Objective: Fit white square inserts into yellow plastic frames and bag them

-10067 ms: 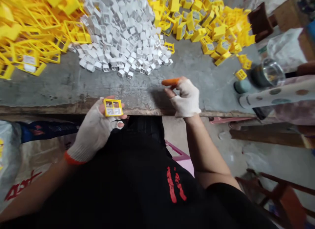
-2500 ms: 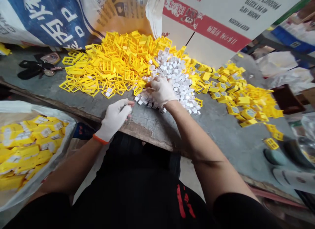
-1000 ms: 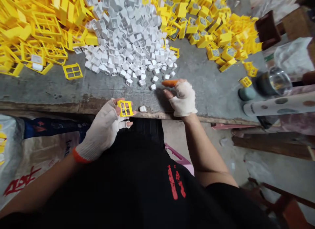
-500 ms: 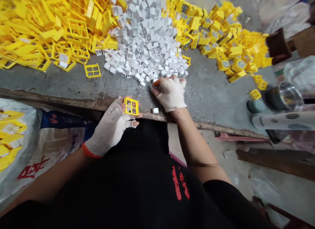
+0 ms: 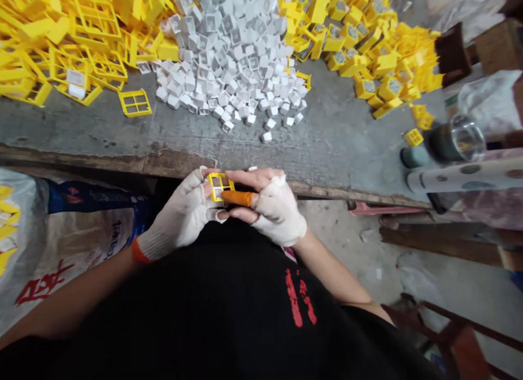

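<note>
My left hand, in a white fingerless glove with an orange cuff, pinches a small yellow four-pane window frame just off the table's front edge. From the other side my right hand, also gloved, closes its fingers on the frame. An orange cover sits on one of its fingers, whose tip presses at the panes. Something pale shows through the lower panes; whether it is a part or the glove I cannot tell. Just behind the right hand a white block peeks out, mostly hidden.
On the grey table lie a heap of small white blocks, yellow frames at left and yellow pieces with grey insides at right. A clear cup stands far right. A sack of yellow parts is at lower left.
My right hand has come back from the white heap to the frame in my left hand. Several white blocks now lie spread at the heap's front edge. The view has shifted slightly.
</note>
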A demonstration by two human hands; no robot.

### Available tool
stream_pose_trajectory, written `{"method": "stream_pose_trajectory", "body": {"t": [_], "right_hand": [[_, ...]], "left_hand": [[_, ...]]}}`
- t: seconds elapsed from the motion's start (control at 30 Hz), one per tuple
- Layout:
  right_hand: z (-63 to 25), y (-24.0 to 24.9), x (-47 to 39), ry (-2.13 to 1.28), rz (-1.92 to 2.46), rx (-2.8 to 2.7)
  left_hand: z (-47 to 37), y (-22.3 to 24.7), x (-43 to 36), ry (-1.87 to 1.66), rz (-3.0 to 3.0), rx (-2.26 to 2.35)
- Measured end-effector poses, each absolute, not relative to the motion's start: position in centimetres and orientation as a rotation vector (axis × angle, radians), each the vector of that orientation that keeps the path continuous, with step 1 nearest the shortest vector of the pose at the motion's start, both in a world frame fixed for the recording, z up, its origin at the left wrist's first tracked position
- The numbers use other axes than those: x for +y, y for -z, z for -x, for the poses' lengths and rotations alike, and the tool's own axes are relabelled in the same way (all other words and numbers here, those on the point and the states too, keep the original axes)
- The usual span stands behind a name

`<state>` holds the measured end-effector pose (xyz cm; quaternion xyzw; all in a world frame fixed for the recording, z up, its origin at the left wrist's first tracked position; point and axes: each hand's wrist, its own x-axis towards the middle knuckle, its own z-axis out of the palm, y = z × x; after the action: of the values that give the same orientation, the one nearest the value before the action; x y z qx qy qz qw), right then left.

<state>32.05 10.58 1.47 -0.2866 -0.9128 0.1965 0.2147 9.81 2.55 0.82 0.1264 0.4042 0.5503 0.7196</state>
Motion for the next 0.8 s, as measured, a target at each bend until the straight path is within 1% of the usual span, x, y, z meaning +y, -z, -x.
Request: {"method": "stream_pose_trajectory", "body": {"t": [0.13,0.2,0.37,0.47,0.6,0.8], "right_hand": [[-35.9,-0.5,12.7,-0.348,1.212,-2.376],[-36.3,0.4,13.7,-0.317,1.333,-2.45],[-33.7,1.8,14.3,-0.403,1.344,-2.584],[-32.1,1.1,14.8,-0.391,1.3,-2.579],[-30.7,-0.1,16.4,-0.286,1.399,-2.611],[-33.0,0.3,17.4,-0.413,1.405,-2.468]], "left_hand": [[-9.4,-0.6,2.2,-1.204,-0.298,0.945],[-9.4,-0.5,2.2,-1.212,-0.314,0.971],[-9.9,-0.8,2.2,-1.219,-0.343,0.995],[-10.0,-1.0,2.2,-1.217,-0.337,1.012],[-10.2,-0.9,2.1,-1.217,-0.325,1.012],[-10.4,-0.1,2.0,-1.215,-0.298,1.013]]}}
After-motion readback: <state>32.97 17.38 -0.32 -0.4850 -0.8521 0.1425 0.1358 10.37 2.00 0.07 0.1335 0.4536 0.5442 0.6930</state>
